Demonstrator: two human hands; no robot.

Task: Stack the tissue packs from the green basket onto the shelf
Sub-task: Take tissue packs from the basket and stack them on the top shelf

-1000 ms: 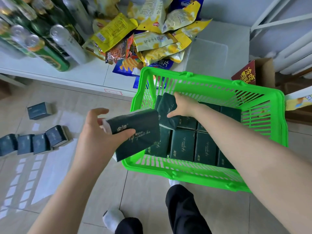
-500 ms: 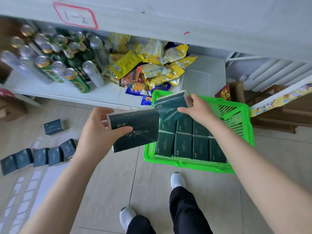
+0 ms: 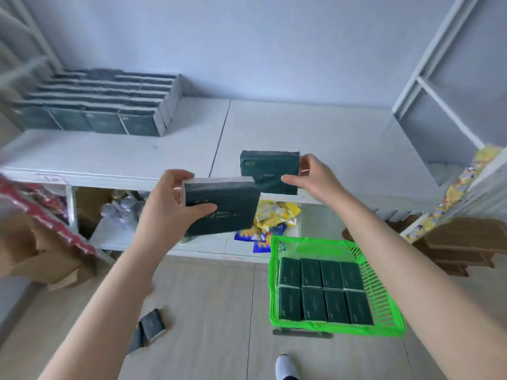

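My left hand [image 3: 171, 200] grips a dark green tissue pack [image 3: 223, 207] at its left end, held in front of the white shelf's edge. My right hand [image 3: 311, 175] grips a second tissue pack [image 3: 267, 167] by its right end, over the front of the shelf top [image 3: 315, 133]. A block of several stacked tissue packs [image 3: 101, 105] stands at the shelf's back left. The green basket [image 3: 384, 292] sits on the floor at the lower right, with several packs lying flat inside it.
Snack bags [image 3: 274, 215] and cans [image 3: 120, 204] fill the lower shelf. Two loose packs [image 3: 149, 329] lie on the floor near my left arm. Cardboard boxes [image 3: 49, 256] stand at the left and at the right [image 3: 466, 242]. A white frame [image 3: 439, 78] borders the shelf's right end.
Both hands have risen from the basket up to the upper shelf, each carrying its pack. The view has lifted from the floor and lower shelf to the shelf top.
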